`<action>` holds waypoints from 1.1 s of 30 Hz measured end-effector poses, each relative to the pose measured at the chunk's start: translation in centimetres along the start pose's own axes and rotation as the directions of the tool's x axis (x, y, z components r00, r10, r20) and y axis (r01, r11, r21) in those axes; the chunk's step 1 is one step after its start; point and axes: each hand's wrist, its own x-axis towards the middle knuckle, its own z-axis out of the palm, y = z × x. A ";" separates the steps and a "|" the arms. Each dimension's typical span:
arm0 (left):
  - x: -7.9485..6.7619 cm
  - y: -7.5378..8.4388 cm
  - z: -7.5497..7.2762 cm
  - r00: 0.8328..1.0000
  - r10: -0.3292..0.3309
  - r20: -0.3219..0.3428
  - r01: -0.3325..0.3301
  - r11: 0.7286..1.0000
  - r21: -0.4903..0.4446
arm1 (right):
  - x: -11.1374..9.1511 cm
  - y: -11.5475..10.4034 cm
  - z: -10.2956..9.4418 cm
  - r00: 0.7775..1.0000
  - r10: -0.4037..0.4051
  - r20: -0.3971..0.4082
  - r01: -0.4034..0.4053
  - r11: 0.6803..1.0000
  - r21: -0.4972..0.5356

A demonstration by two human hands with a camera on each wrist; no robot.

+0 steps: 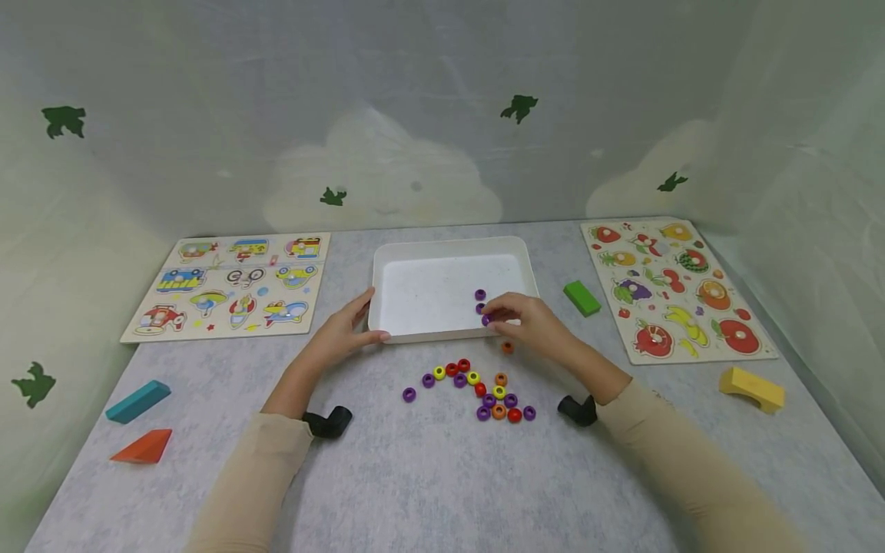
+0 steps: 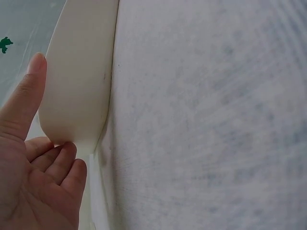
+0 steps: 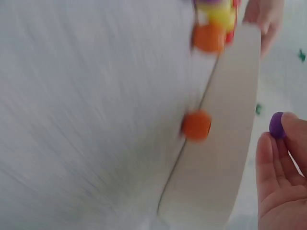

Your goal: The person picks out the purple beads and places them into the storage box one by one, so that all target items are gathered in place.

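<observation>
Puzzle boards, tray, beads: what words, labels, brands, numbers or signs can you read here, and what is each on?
There is no readable text in any view.
Vehicle puzzle board: pictures; any lettering is too small to read.
Fruit puzzle board: pictures; no text readable.
White tray: no text readable on its visible sides.
Beads: none readable; orange ones are blurred in the right wrist view.

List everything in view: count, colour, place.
tray: one, white, far middle
tray beads: two, purple, right side
held bead: one, purple, right grip
loose beads: about seventeen, purple, red, yellow, orange, in front of tray
boards: two, cream, left and right
blocks: four; teal, orange left; green, yellow right
cutouts: five, dark green, backdrop
clouds: two, white, backdrop
table: one, grey, beneath
wrist mounts: two, black, wrists
sleeves: two, beige, forearms
left grip: one, bare, holding tray
right grip: one, bare, pinching bead
</observation>
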 end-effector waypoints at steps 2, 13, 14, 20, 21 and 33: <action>0.0 0.0 0.0 1.000 0.000 0.000 0.000 1.000 0.002 | 1.0 0.7 -0.4 0.999 0.033 -0.035 -0.034 0.999 -0.024; 0.1 -0.1 0.0 1.000 0.000 -0.007 0.000 1.000 0.003 | 4.4 3.1 -0.1 0.953 0.301 0.036 -0.296 0.949 -0.109; 0.1 -0.1 0.1 1.000 -0.001 -0.007 0.001 1.000 0.004 | 4.6 3.2 0.1 0.947 0.318 0.046 -0.310 0.942 -0.126; 0.1 -0.3 0.2 1.000 0.002 -0.014 -0.002 1.000 -0.005 | 4.8 3.2 0.5 0.939 0.340 0.050 -0.326 0.928 -0.178; 0.1 -0.3 0.2 1.000 0.005 -0.015 -0.005 1.000 -0.007 | 4.6 3.1 0.5 0.947 0.320 0.037 -0.310 0.936 -0.164; 0.1 -0.3 0.2 1.000 -0.005 -0.011 0.005 1.000 -0.014 | -1.9 -0.1 -0.6 0.997 -0.031 -0.067 0.034 0.998 0.046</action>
